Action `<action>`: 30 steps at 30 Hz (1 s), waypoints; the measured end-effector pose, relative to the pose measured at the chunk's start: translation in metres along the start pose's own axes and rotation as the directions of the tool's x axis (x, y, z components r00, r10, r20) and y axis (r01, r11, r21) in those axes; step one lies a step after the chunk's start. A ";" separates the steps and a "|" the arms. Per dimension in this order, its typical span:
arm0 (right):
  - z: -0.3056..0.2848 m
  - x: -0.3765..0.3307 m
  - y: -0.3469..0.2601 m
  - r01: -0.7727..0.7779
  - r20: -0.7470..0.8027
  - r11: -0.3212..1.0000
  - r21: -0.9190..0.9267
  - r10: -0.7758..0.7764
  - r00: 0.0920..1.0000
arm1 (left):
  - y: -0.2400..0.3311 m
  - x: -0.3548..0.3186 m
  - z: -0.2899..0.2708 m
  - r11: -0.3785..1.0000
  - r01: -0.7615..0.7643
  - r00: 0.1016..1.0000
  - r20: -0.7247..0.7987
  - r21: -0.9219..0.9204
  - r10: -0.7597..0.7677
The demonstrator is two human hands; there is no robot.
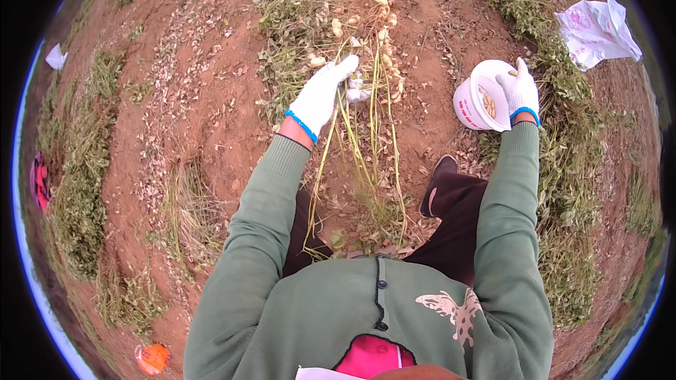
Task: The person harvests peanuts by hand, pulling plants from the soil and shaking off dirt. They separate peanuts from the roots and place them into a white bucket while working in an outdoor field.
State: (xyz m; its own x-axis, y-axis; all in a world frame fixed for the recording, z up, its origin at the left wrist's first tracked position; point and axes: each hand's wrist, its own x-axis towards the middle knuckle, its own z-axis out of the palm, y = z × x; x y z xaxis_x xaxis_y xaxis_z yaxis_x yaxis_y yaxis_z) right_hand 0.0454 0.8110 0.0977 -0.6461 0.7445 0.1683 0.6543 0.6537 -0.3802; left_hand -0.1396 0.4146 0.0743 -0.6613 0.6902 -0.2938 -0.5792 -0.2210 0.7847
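My left hand (320,97), in a white glove with a blue cuff, is closed around the stems of a bunch of pulled peanut plants (373,127). Their long yellow-green stems trail toward me between my legs. Clusters of pale peanuts (385,34) hang from the roots just beyond that hand. On the right, my right hand (520,91), gloved the same way, is over the right side of a white bucket (467,104). Its visible fingers are apart, with nothing seen between them. Some peanuts (487,103) lie inside the bucket.
Reddish-brown soil with dry leaves surrounds me. Rows of cut peanut vines (563,169) run along the right and left (81,197). A white printed sack (598,32) lies at far right. An orange object (152,358) is at lower left. My shoe (440,179) is below the bucket.
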 end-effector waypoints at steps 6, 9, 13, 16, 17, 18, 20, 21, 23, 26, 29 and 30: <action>-0.015 -0.047 -0.130 -0.209 0.483 0.786 0.581 -0.127 0.866 | 0.006 -0.006 0.002 1.000 0.018 0.999 -0.029 0.021 -0.018; 0.013 -0.072 -0.160 -0.337 0.717 0.677 0.654 -0.414 0.561 | 0.004 -0.003 0.006 0.996 0.004 1.000 0.014 -0.088 -0.003; 0.048 -0.093 -0.179 -0.607 0.687 0.391 0.692 -0.616 0.386 | 0.008 -0.002 0.016 0.990 0.025 1.000 -0.004 -0.142 -0.026; 0.043 -0.102 -0.199 -0.608 0.688 0.378 0.698 -0.590 0.422 | 0.019 -0.015 0.033 0.994 -0.033 0.992 -0.120 0.102 0.046; 0.041 -0.107 -0.207 -0.558 0.684 0.417 0.718 -0.570 0.455 | 0.020 -0.015 0.030 0.980 -0.072 0.975 -0.192 0.187 0.108; 0.039 -0.116 -0.215 -0.552 0.655 0.367 0.749 -0.540 0.529 | 0.008 -0.002 0.008 0.939 -0.124 0.960 -0.201 0.321 0.196; 0.052 -0.123 -0.216 -0.467 0.593 0.365 0.805 -0.486 0.642 | 0.007 -0.003 0.020 0.939 -0.081 0.939 -0.289 0.335 0.184; 0.060 -0.126 -0.215 -0.421 0.555 0.367 0.829 -0.458 0.694 | 0.004 -0.003 0.026 0.939 -0.060 0.926 -0.332 0.340 0.179; 0.067 -0.124 -0.218 -0.450 0.560 0.337 0.827 -0.415 0.717 | 0.002 -0.004 0.030 0.930 -0.057 0.884 -0.415 0.363 0.216; 0.073 -0.112 -0.218 -0.374 0.508 0.369 0.851 -0.396 0.765 | 0.013 -0.011 0.030 0.904 0.005 0.920 -0.355 0.427 0.162; 0.075 -0.105 -0.218 -0.316 0.443 0.339 0.886 -0.421 0.791 | 0.005 -0.008 0.020 0.876 -0.119 0.941 -0.228 0.467 0.250; 0.076 -0.106 -0.220 -0.335 0.447 0.313 0.888 -0.423 0.788 | -0.005 0.001 0.007 0.873 -0.119 0.925 -0.266 0.474 0.271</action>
State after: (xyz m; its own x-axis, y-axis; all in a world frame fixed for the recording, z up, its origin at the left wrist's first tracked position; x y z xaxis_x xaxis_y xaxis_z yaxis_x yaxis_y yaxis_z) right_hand -0.0596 0.5779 0.0941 -0.9618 0.2495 -0.1127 0.0723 -0.1655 -0.9836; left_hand -0.1338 0.4207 0.0740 -0.8955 0.3951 -0.2049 -0.2010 0.0518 0.9782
